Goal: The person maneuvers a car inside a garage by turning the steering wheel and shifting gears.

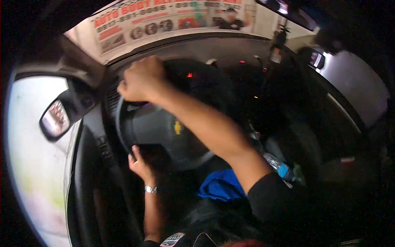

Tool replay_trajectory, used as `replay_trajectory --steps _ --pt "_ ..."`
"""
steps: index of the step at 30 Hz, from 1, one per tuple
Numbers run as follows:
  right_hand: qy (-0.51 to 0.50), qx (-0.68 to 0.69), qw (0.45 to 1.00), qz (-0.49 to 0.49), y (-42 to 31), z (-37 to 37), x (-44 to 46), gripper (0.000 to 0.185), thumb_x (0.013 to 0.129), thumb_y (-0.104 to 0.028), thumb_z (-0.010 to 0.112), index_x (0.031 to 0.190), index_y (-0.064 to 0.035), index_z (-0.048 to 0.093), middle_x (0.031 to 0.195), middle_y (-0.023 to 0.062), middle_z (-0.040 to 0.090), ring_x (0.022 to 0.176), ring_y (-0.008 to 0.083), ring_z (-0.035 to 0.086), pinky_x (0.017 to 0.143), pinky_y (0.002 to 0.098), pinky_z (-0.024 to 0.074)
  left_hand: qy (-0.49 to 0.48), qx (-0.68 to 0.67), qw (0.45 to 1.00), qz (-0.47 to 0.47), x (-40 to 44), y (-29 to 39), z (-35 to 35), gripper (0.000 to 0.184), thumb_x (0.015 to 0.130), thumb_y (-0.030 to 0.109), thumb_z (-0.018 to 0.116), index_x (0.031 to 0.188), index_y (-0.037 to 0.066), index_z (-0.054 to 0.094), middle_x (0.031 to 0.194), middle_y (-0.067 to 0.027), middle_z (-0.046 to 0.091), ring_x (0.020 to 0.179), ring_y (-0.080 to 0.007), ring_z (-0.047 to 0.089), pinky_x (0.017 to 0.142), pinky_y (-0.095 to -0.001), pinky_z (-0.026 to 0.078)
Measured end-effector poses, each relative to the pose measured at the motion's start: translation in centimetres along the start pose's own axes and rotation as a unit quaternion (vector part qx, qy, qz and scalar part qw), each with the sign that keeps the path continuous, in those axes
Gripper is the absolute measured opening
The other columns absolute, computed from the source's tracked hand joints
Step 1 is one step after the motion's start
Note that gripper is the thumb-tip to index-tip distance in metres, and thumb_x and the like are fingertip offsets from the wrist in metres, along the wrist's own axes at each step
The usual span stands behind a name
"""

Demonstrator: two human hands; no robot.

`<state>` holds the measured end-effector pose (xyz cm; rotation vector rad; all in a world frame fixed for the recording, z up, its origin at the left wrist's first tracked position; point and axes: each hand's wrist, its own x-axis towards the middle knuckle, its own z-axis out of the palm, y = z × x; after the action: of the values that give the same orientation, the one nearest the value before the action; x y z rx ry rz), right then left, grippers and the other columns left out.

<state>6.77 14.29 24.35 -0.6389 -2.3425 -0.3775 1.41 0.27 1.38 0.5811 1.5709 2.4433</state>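
Head view. At far centre, beyond the dashboard (193, 44), note a banner (144, 29) with a person (230, 21) in front of it. See at left a side mirror (57, 120); at far right, a second mirror (317, 60). Locate a blue cloth (222, 184) at near centre and, to its right, a clear bottle (280, 168) with a blue label. Observe the right arm (210, 127) crossing diagonally over the steering wheel (154, 127) and hiding part of it.

Locate the wheel left of centre, with its face toward the near side. Note the yellow emblem (177, 127) on it, with long axis running near to far. Find the right hand (144, 78) curled tightly around the far-left rim. Find the left hand (142, 168), with a metal wristband (151, 189), at the near-left rim, with raised thumb; cannot tell finger closure.

Read "AUTO BODY" in red on the banner, above partly blurred digits. Note a shirt patch (172, 239) with lettering too small to read reliably.
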Motion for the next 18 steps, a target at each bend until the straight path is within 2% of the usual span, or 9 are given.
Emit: replay_trajectory --steps 2,4,5,8,9,18 --pt "0.040 0.002 0.999 -0.014 0.2 0.3 -0.3 0.043 0.083 -0.045 0.055 0.078 -0.0087 0.079 0.080 0.0167 0.074 0.080 0.0333 0.074 0.073 0.0496 0.0533 -0.021 -0.004 1.000 -0.018 0.6 -1.2 -0.6 0.035 0.101 0.037 0.066 0.093 0.003 0.064 0.085 0.0011 0.064 0.074 -0.0082 0.054 0.068 -0.0264 0.046" --pt "0.064 -0.009 0.998 -0.011 -0.1 0.4 -0.5 0.040 0.082 -0.043 0.057 0.077 -0.0095 0.079 0.079 0.0145 0.074 0.078 0.0328 0.073 0.073 0.0504 0.0517 -0.030 -0.004 0.999 -0.034 -0.3 0.3 -0.2 0.037 0.101 0.040 0.065 0.090 0.005 0.060 0.080 0.0021 0.061 0.068 -0.0076 0.053 0.060 -0.0254 0.045" --pt "0.058 -0.009 0.998 -0.011 -0.1 0.6 -0.6 0.040 0.082 -0.043 0.057 0.077 -0.0098 0.079 0.079 0.0140 0.074 0.079 0.0320 0.073 0.073 0.0495 0.0516 0.012 0.013 0.997 0.073 0.0 -0.4 0.6 0.037 0.102 0.041 0.064 0.084 0.010 0.053 0.073 0.0033 0.056 0.059 -0.0070 0.049 0.052 -0.0246 0.041" --pt "0.042 -0.005 0.999 -0.003 0.0 -0.3 -0.6 0.039 0.082 -0.042 0.057 0.077 -0.0107 0.079 0.080 0.0129 0.074 0.080 0.0301 0.073 0.073 0.0474 0.0514 -0.018 -0.015 1.000 -0.004 -0.5 0.9 0.6 0.039 0.102 0.041 0.063 0.081 0.013 0.047 0.068 0.0035 0.050 0.054 -0.0075 0.044 0.048 -0.0252 0.040" --pt "0.039 -0.004 0.999 -0.003 0.0 -0.4 -0.5 0.038 0.082 -0.042 0.057 0.077 -0.0110 0.079 0.080 0.0126 0.075 0.080 0.0296 0.073 0.073 0.0469 0.0513 -0.017 -0.027 0.999 -0.020 -0.7 1.3 0.8 0.040 0.102 0.041 0.063 0.079 0.013 0.046 0.067 0.0039 0.047 0.053 -0.0074 0.043 0.048 -0.0253 0.040" --pt "0.046 -0.007 0.999 -0.003 0.0 -0.1 -0.4 0.036 0.081 -0.041 0.057 0.077 -0.0128 0.079 0.080 0.0116 0.075 0.081 0.0276 0.074 0.074 0.0451 0.0499 -0.013 -0.009 1.000 -0.002 -0.6 1.0 0.7 0.040 0.101 0.043 0.063 0.081 0.012 0.050 0.065 0.0034 0.048 0.053 -0.0079 0.044 0.049 -0.0245 0.038"
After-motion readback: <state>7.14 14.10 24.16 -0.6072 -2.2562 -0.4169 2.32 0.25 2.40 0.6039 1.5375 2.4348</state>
